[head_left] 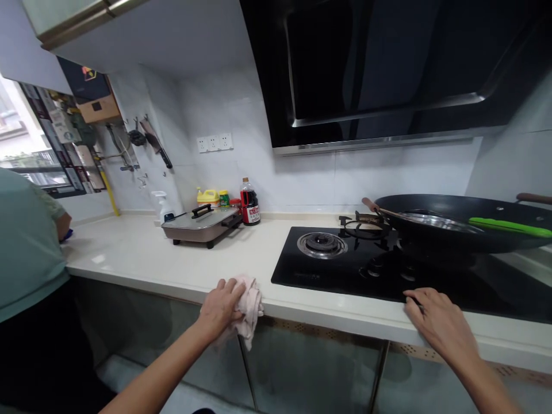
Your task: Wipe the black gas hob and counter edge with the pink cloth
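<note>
My left hand (221,307) is closed round a pale pink cloth (249,305) at the front edge of the white countertop (241,253). Part of the cloth hangs down over that edge. Further right, my right hand (442,322) rests on the counter's front edge beside the black gas hob (310,273). Its fingers are partly bent and lie at the hob's border, and I see nothing held in them. The hob's left burner (322,244) has no pan on it. A pan support (366,229) stands behind the control knobs (373,267).
A large black wok (431,244) holding a green-handled tool (511,226) sits at right. Left of the hob stand a lidded electric pan (202,227), a sauce bottle (250,204) and a spray bottle (163,207). A cleaver (155,141) hangs on the wall. Another person (30,247) stands at far left.
</note>
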